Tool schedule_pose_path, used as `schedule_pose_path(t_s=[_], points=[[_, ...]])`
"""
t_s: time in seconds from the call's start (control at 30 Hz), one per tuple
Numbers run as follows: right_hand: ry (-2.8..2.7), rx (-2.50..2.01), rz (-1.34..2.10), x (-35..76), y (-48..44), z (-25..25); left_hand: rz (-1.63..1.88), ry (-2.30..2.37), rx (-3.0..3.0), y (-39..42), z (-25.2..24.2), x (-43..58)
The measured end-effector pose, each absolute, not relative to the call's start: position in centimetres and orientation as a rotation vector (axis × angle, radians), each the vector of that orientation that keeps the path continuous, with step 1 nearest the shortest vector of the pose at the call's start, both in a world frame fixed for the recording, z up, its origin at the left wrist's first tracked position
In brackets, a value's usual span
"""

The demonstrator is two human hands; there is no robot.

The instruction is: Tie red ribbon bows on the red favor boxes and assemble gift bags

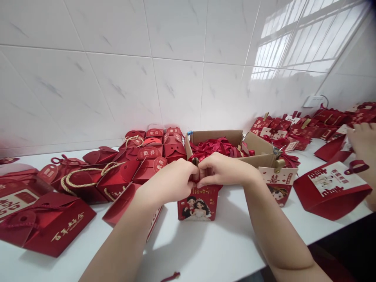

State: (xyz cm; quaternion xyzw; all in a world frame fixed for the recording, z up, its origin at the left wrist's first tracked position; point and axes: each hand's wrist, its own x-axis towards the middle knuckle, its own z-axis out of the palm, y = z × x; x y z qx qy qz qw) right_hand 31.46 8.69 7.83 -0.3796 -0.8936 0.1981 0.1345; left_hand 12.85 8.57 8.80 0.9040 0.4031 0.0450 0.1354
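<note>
A red wedding gift box with a cartoon bride and groom on its front stands upright on the white table, straight ahead of me. My left hand is closed, its fingers pinched at the top of the box from the left. From the right, my right hand pinches the same top, and the two hands' fingertips meet. A small dark piece shows just above the fingers, too hidden to name. The hands cover the box's upper edge.
Behind stands an open cardboard carton of red ribbons. Several finished-looking red boxes crowd the left; more boxes line the right wall. A white-and-red box is close by my right arm. At far right, another person's hand shows.
</note>
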Motion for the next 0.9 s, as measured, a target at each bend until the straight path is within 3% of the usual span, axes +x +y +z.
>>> schedule_pose_path(t_s=[0.57, 0.9], points=[[-2.571, -1.096, 0.428, 30.81, 9.04, 7.14, 0.132, 1.185, 2.609, 8.49, 9.11, 12.84], [-2.609, -1.047, 0.707, 31.38, 8.96, 7.55, 0.105, 1.086, 2.551, 9.26, 9.01, 12.94]])
